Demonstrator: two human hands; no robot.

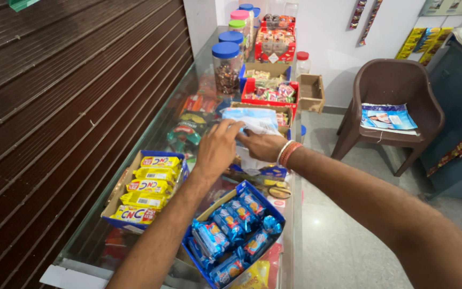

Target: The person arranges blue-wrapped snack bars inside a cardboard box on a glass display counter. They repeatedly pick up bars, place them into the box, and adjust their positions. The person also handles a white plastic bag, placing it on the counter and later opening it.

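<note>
- Nearest to us, at the bottom centre of the frame, sits a blue box of blue-wrapped biscuit packs [235,235] on the glass counter [151,134].
- Left of it, at lower left, we see a second blue box of yellow-wrapped packs [146,187], stacked in a row.
- Our left hand [217,147] reaches up to the middle of the frame, fingers curled down onto a pale blue and white plastic packet [252,120]; it is closed on the packet's near edge.
- Our right hand [263,145] comes in from the lower right, wearing orange and white bangles [286,152] at the wrist, and grips the same packet from below; its fingers are mostly hidden under the plastic.
- We find the packet at centre frame, held just above an open cardboard box [284,120] on the counter.
- Farther back, upper centre, stand clear jars with blue lids [226,64] and a red tray of sweets [269,92].
- At the right, well apart from the counter, a brown plastic chair [397,85] carries a flat blue packet [389,118] on its seat.
</note>
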